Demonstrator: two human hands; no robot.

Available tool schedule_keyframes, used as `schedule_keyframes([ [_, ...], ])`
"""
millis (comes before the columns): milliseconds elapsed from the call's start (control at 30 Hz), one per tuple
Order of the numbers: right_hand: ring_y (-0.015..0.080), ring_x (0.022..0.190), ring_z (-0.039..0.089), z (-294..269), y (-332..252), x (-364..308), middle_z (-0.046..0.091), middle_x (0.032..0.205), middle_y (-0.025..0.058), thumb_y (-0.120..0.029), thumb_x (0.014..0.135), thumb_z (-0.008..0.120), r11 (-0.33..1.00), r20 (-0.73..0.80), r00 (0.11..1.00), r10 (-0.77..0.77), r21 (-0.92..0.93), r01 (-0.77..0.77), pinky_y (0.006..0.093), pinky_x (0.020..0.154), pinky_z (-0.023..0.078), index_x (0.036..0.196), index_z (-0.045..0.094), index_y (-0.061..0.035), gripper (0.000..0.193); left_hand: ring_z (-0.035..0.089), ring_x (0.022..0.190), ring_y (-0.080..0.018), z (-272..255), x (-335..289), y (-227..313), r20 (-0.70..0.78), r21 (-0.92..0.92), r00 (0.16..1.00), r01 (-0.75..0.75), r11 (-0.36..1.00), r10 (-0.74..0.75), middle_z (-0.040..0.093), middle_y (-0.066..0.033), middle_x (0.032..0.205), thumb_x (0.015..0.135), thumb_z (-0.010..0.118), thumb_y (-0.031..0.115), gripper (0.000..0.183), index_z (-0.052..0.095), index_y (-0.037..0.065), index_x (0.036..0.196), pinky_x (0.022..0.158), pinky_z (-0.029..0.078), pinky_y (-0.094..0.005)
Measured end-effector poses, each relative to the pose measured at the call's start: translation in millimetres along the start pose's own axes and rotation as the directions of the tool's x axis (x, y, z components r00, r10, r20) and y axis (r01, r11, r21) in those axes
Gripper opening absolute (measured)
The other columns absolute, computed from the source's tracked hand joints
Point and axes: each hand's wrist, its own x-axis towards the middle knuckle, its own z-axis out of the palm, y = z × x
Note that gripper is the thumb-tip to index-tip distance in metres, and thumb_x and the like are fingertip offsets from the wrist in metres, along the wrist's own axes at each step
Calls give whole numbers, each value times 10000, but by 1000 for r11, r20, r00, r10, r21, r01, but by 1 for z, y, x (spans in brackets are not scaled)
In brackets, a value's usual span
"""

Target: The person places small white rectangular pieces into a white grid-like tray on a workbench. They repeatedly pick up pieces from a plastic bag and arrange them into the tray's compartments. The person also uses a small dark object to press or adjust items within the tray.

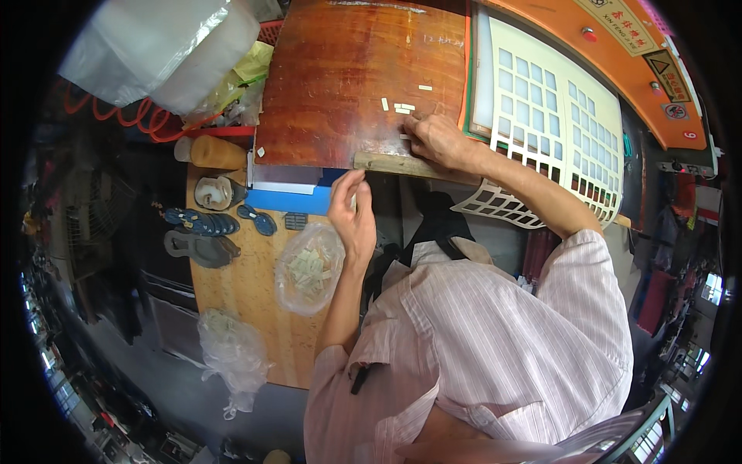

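Observation:
My right hand [442, 142] reaches over the front of a reddish-brown wooden board [332, 93]. Its fingers are bent together, and a small pale strip [406, 137] shows at their tips. Just beyond them lie several like strips, among them an upright one [384, 104] and a farther one [425, 87]. My left hand [353, 216] is raised off the board's near edge with curled fingers; a pale bit seems to show between them, too small to make out. Below it, a clear plastic bag [287, 290] lies open with many pale strips [309, 271] inside.
A wooden bar [413, 165] runs along the board's front edge. At right, a cream sheet with rectangular cutouts [568, 116] lies beneath an orange machine [649, 66]. On the light wooden table [251, 325] are a second bag [232, 356], dark blue moulded pieces [202, 223] and a tape roll [214, 193].

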Motion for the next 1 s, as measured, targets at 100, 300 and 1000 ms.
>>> schedule_keyframes([
  [100,479,851,672,2,-1,-5,687,845,261,-39,830,670,996,-121,990,-70,52,76,560,754,517,972,629,30,163,641,1153,-191,18,20,9,59,-144,989,139,980,-132,680,-125,1232,1023,632,59,232,674,-46,1225,1039,499,-324],
  [300,303,724,686,-17,-7,3,697,830,192,-31,857,665,923,42,983,180,338,-184,427,727,540,916,669,44,96,622,1234,-234,45,49,14,133,-115,964,246,963,-230,642,-178,1318,1054,594,156,356,588,-56,1340,1102,477,-355],
  [1000,482,900,682,-3,43,50,700,896,285,-194,898,732,998,-12,1000,17,66,-16,548,782,550,953,649,60,273,653,980,-239,74,91,-8,78,-680,829,450,579,-553,631,-139,1118,1115,513,277,295,585,-7,1145,841,566,-349],
])
